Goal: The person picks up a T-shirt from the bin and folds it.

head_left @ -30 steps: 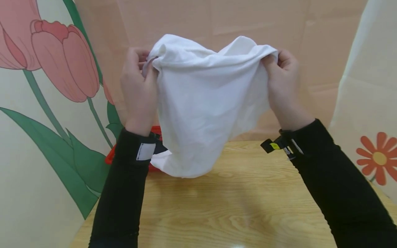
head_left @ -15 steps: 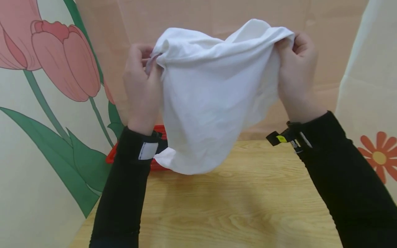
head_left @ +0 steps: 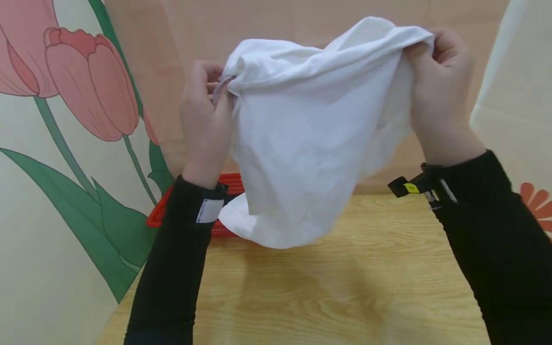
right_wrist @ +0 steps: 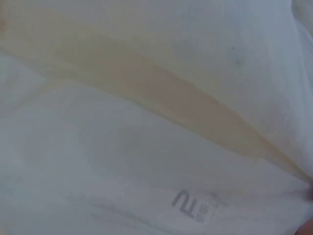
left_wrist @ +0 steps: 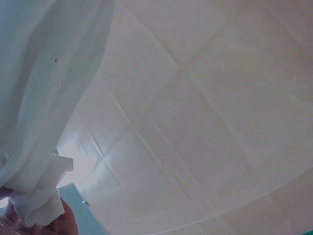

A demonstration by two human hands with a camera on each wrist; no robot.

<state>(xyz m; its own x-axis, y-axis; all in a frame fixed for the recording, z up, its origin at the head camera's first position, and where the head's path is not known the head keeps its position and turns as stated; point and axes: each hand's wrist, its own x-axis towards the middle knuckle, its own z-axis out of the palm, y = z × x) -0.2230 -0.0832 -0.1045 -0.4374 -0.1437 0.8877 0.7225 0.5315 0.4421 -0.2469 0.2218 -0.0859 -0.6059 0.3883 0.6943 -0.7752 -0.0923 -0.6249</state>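
A thin white cloth garment hangs in folds between the two hands, held up over the table. My left hand pinches its upper left corner. On the other side my right hand grips the upper right corner, higher than the left. The lower edge droops in a curve in front of the red basket. In the left wrist view, the bunched fabric sits in the fingers at lower left. Grey printed marks show on the fabric in the right wrist view, with a fingertip at the right edge.
A red plastic basket stands at the back left of the wood-grain table, partly hidden by the left sleeve and the garment. A tulip-patterned panel is on the left. A peach backdrop hangs behind.
My right hand has moved right and up, drawing the top edge wider and slanting it. My left hand has shifted slightly right and up. Both keep their hold on the garment.
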